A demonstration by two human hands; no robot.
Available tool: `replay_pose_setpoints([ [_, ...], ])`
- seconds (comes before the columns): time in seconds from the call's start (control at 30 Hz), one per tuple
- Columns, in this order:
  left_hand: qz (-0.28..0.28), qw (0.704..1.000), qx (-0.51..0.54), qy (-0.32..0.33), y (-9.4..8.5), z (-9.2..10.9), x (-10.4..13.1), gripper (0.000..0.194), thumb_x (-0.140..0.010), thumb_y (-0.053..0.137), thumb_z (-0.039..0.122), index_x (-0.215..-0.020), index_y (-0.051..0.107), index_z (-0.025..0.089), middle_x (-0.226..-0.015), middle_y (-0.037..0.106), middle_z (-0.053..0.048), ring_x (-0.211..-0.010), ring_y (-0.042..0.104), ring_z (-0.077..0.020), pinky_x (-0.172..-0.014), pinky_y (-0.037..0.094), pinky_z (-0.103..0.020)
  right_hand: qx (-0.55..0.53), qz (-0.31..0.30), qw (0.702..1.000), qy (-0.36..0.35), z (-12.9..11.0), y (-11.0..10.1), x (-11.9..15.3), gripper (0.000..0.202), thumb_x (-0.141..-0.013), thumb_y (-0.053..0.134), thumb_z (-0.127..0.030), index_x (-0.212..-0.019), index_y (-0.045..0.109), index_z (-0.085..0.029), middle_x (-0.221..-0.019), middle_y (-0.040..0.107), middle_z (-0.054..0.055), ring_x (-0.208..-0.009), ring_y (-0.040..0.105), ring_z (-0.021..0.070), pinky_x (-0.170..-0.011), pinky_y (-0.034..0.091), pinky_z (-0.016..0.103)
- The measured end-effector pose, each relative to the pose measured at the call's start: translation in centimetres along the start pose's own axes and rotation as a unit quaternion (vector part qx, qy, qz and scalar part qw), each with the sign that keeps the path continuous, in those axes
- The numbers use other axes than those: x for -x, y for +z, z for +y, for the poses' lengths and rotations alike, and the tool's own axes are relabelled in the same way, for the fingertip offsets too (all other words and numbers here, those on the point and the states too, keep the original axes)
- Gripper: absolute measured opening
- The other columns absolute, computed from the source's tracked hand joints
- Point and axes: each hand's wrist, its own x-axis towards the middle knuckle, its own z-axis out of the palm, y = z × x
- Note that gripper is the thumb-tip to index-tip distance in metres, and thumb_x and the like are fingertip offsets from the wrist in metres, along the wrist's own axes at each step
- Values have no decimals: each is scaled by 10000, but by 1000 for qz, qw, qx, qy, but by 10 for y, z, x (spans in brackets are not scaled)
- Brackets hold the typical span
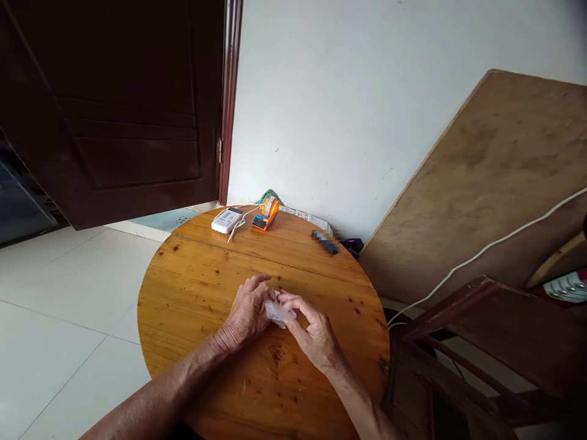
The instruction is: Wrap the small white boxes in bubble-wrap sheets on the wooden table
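Round wooden desk (183, 318) by a white wall (321, 91), tape dispenser (266, 215) and white device (225, 221) toward the far edge. I've got left fingers (255, 295) and right fingers (301, 304) both pinching crumpled clear plastic (279, 311), held between them above the desk. Reads as mid-handling; any move from here needs a light two-sided pinch, film looks flimsy.

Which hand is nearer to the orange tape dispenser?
Left. The left hand is on the near side of the orange tape dispenser, almost in line with it; the right hand is farther back and off to the right.
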Motion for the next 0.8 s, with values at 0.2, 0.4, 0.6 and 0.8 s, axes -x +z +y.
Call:
replay_pose_setpoints([
  [0.2, -97, 992, 57, 52, -18, -4, -1, 162, -822, 586, 212, -984, 580, 201, -1114, 643, -84, -1041, 594, -227, -927, 453, -367, 81, 5, 993, -82, 13, 13, 16, 372, -755, 658, -72, -1061, 542, -249, -1285, 628, 101, -1262, 565, 252, -1037, 475, 388],
  [0.4, -109, 989, 62, 80, -22, -5, -1, 402, -711, 605, 107, -1102, 563, 191, -1177, 618, -98, -1075, 577, -229, -933, 464, -348, 98, 36, 991, -88, 17, 16, 3, 318, -772, 486, -2, -947, 577, -252, -1159, 674, 82, -1157, 619, 222, -970, 500, 365],
  [0.6, -115, 983, 88, -117, -28, 6, -7, 249, -852, 584, 364, -927, 656, 138, -788, 654, -33, -720, 594, -178, -637, 450, -254, -90, -19, 984, 152, 13, 7, -22, 73, -793, 642, -269, -832, 623, -210, -786, 677, 7, -723, 641, 170, -681, 516, 277],
  [0.8, -141, 959, 193, -153, -27, -1, -9, 662, -788, 670, 394, -1361, 469, 130, -1033, 675, -67, -887, 619, -205, -787, 477, -306, -211, -36, 922, 324, 24, 11, -39, 295, -750, 652, -479, -811, 605, -194, -668, 624, -12, -543, 569, 148, -481, 465, 255],
])
